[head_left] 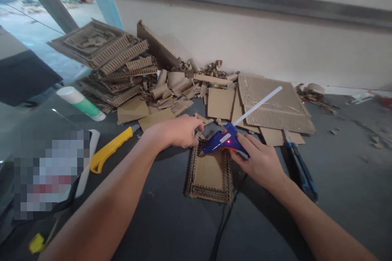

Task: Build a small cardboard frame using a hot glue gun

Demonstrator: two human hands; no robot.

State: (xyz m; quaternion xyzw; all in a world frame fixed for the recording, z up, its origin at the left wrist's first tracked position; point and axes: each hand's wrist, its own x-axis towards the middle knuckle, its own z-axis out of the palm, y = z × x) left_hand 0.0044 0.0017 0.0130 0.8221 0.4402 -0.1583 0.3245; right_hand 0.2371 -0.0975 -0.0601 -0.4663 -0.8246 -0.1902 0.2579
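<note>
My right hand [260, 159] is wrapped round the handle of a blue hot glue gun [218, 138], its red light lit. A long white glue stick [260, 105] juts from the gun's back. The nozzle points down at the upper left inside of a small rectangular cardboard tray [210, 173], which has raised walls of layered corrugated strips. At the tray's far left corner, my left hand [183, 130] has its fingers bent in a pinch around a small corrugated cardboard strip [199, 135], partly hidden by the fingers. The gun's body covers part of the tray's far end.
A yellow utility knife [112, 149] and a white-and-green tube [81, 104] lie left. Stacked cardboard trays [113, 63] and a scrap heap [174, 83] stand behind. Right are corrugated sheets [272, 102] and a blue-black cutter [300, 167]. A black cable [225, 220] runs toward me.
</note>
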